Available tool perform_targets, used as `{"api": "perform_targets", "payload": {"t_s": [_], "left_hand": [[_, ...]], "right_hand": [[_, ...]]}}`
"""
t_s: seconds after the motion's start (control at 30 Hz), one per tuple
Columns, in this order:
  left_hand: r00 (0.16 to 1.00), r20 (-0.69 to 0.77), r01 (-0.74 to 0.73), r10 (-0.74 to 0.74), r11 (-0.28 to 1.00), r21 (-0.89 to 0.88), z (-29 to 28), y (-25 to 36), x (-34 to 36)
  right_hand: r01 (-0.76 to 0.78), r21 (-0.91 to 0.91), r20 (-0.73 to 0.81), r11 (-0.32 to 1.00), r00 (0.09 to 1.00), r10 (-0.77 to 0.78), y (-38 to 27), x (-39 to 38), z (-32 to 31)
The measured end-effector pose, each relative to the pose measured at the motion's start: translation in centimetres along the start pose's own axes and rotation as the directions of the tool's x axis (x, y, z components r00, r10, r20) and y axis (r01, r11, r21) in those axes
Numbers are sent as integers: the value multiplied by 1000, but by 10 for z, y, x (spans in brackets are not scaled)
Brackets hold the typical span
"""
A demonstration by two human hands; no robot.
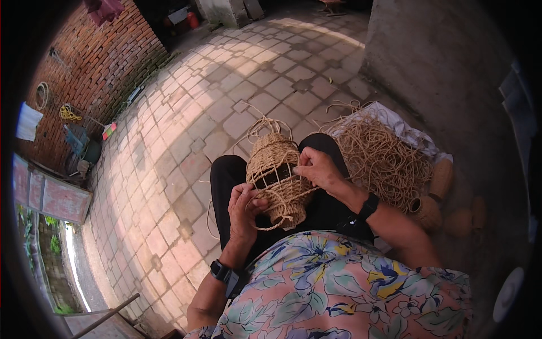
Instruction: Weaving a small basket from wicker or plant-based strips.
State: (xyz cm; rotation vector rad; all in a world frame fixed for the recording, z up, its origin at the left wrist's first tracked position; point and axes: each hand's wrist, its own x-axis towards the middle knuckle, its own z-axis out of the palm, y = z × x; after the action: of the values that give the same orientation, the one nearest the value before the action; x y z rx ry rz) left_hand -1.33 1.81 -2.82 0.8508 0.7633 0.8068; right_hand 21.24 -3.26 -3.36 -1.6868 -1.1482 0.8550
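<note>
A: Woven basket – where's it sit?

B: On the person's lap, centre of frame, resting on black trousers. Rounded, bulbous shape, made of tan twisted rope. Part-woven: a dark gap w/ frame wires shows across its middle band. Loose rope ends stick up from its top at 12 o'clock.

A: Left hand?

B: At approx 7 o'clock of the basket, touching its lower left side. Fingers curled in, closed on a strand of rope that loops under the base. Black wrist device on that forearm.

A: Right hand?

B: At 3 o'clock of the basket, against its upper right side. Fingertips pinched narrow at the weave by the gap; looks like it nips a strand, but can't tell for sure – too small. Black watch on that wrist.

A: What's around?

B: Big tangled pile of rope at 2–3 o'clock from the basket, lying on a white cloth on the ground, just beside the right knee. Small finished woven pots at 4 o'clock, near the pile's edge, in shade. Paved courtyard floor runs off to 12 o'clock, partly sunlit. Brick wall at 10 o'clock; grey concrete wall at 1 o'clock. Floral shirt fills 6 o'clock.
</note>
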Motion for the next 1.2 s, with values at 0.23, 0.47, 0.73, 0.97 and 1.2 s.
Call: {"api": "perform_targets", "payload": {"t_s": [0.23,0.47,0.73,0.97,1.2], "left_hand": [[1000,-22,9,-9,1000,21,-2,-2,2],[1000,21,7,-8,1000,13,-12,1,4],[999,17,28,-29,999,25,-13,3,5],[997,74,12,-15,999,50,-17,2,6],[998,55,-1,-3,997,71,-14,1,5]], "right_hand": [[171,-262,-264,950,934,-241,11,0,23],[32,208,-212,978,977,13,37,-17,-42],[-235,-433,-574,870,816,-66,158,-36,-160],[-304,-516,-547,801,836,-35,176,-71,-151],[-135,-644,-253,753,966,-43,179,-117,-127]]}}
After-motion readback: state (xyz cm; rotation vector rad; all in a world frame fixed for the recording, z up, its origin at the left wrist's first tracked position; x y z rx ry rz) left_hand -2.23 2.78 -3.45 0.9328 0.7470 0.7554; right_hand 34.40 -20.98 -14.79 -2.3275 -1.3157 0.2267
